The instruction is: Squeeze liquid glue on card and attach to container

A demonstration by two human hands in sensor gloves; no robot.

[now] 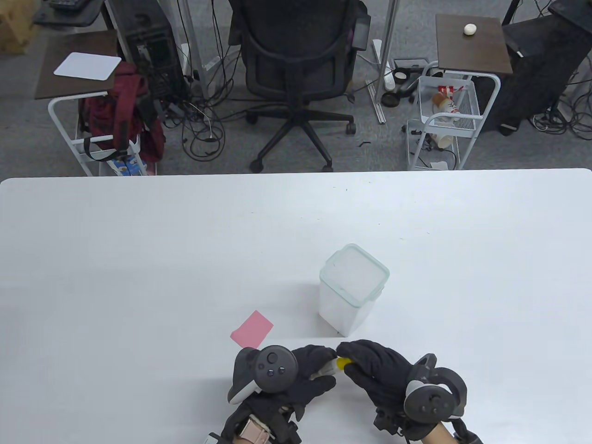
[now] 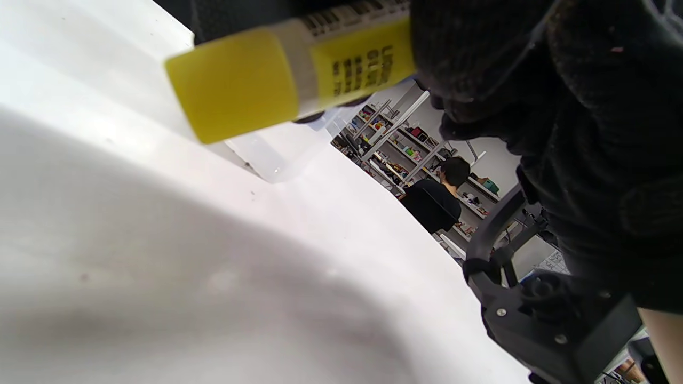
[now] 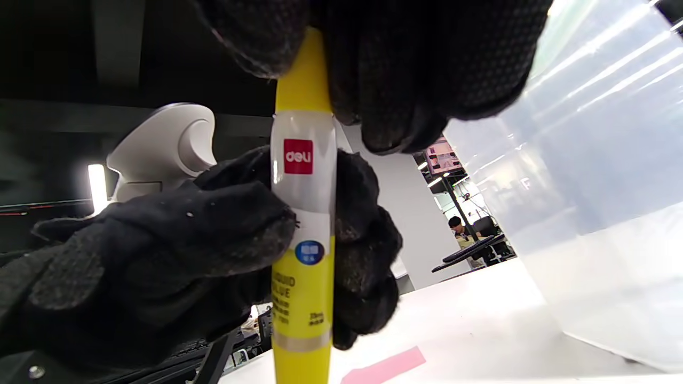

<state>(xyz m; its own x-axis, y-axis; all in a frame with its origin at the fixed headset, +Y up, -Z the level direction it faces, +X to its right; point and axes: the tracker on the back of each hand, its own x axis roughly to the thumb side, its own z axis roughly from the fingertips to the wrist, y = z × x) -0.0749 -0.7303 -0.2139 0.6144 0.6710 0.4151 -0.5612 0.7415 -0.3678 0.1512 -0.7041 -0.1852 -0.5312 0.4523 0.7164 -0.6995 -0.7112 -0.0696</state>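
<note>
Two hands on one small glue tube [image 1: 334, 365], low at the near edge of the bench [image 1: 138, 259]! The left hand [image 1: 303, 377] has its fingers [image 3: 235, 229] curled round the tube's body, while the right hand [image 1: 374, 370] pinches the yellow end [image 3: 301, 74], which looks like the cap, so my read is that the cap is about to be worked off. The pink card [image 1: 252, 329] lies flat just beyond the left hand, untouched, with no glue on it that I can see. The clear lidded container [image 1: 354, 289] stands upright a little farther out, to the right of the card and apart from it. Now the risks: squeeze that soft body too hard while the cap comes free and glue could spurt onto the gloves or the bench rather than the card. A sharp tug could also send the right hand into the container close by and knock it. And the card is light and loose, so pressing the nozzle on it may drag it across the bench unless it is held down.
</note>
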